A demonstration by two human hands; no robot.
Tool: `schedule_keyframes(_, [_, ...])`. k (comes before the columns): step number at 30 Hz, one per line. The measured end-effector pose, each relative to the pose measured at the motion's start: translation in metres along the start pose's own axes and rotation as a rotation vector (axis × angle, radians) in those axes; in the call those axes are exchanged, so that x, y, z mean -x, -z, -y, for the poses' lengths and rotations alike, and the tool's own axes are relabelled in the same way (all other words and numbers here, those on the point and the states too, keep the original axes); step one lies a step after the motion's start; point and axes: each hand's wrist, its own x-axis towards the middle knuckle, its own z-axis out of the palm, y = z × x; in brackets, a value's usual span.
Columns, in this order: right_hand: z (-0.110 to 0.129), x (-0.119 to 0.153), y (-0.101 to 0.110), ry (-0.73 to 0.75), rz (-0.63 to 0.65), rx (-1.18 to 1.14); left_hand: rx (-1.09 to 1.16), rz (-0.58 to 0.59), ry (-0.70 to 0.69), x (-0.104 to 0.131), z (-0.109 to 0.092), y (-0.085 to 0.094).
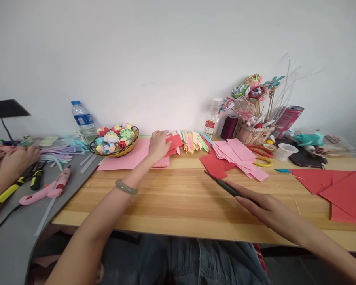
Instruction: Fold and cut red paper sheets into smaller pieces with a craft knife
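My left hand (159, 145) reaches to the back of the table, its fingers closed on a small piece of red paper (174, 141); the fingertips are partly hidden. Under that wrist lie pink sheets (121, 159). Just right of the red piece is a row of folded yellow, pink and green paper strips (193, 141). My right hand (261, 204) grips a slim dark green tool (227, 187) with a narrow dark tip, whose exact kind I cannot make out. Its tip points toward red paper squares (213, 164) and a fanned pile of pink paper pieces (237, 155).
A basket of paper flowers (114, 141) stands at back left, a flower-filled pot (256, 133) at back right. Red-handled scissors (259, 150), a white spool (285, 151) and large red sheets (344, 192) lie right. At left, another person's hands (17, 160) work near a pink glue gun (49, 190).
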Motion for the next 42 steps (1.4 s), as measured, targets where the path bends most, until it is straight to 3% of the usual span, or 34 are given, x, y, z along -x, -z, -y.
schedule_keyframes(2, [-0.005,-0.005,-0.002,0.009,0.07,-0.012,0.004,0.05,0.017,0.0,0.013,0.002])
schedule_keyframes(5, [-0.019,-0.014,-0.005,-0.045,0.051,0.022,0.02,0.094,0.01,0.003,0.017,-0.002])
schedule_keyframes(10, [-0.03,-0.019,-0.005,-0.1,-0.013,0.065,0.061,0.114,0.029,0.003,0.009,-0.007])
schedule_keyframes(16, [-0.013,-0.003,0.002,-0.025,0.046,0.001,0.213,0.16,0.1,0.008,-0.007,0.007])
schedule_keyframes(20, [-0.006,0.003,0.004,0.009,0.051,-0.037,0.393,0.262,0.155,0.033,-0.029,0.006])
schedule_keyframes(21, [-0.005,0.004,0.004,0.012,0.044,-0.044,0.479,0.294,0.24,0.043,-0.035,0.003])
schedule_keyframes(24, [-0.004,0.005,0.0,0.007,0.041,-0.056,0.432,0.368,0.261,0.072,-0.048,-0.001])
schedule_keyframes(27, [-0.003,0.006,-0.003,-0.01,0.093,-0.049,0.095,0.365,-0.017,0.088,-0.052,0.004])
schedule_keyframes(30, [0.0,0.005,-0.004,-0.027,0.126,-0.049,-0.097,0.281,-0.423,0.083,-0.048,0.009])
schedule_keyframes(32, [0.001,0.005,-0.004,-0.032,0.122,-0.053,-0.084,0.339,-0.692,0.072,-0.042,0.006])
schedule_keyframes(34, [0.0,0.005,-0.004,-0.036,0.116,-0.053,-0.038,0.487,-0.861,0.059,-0.035,0.0])
schedule_keyframes(36, [-0.002,0.006,-0.003,-0.041,0.111,-0.049,0.011,0.617,-0.88,0.048,-0.027,-0.008])
schedule_keyframes(38, [-0.005,0.008,-0.003,-0.041,0.104,-0.041,0.047,0.665,-0.83,0.04,-0.02,-0.014])
schedule_keyframes(42, [-0.008,0.01,-0.004,-0.035,0.082,-0.014,0.013,0.58,-0.708,0.042,-0.016,-0.022])
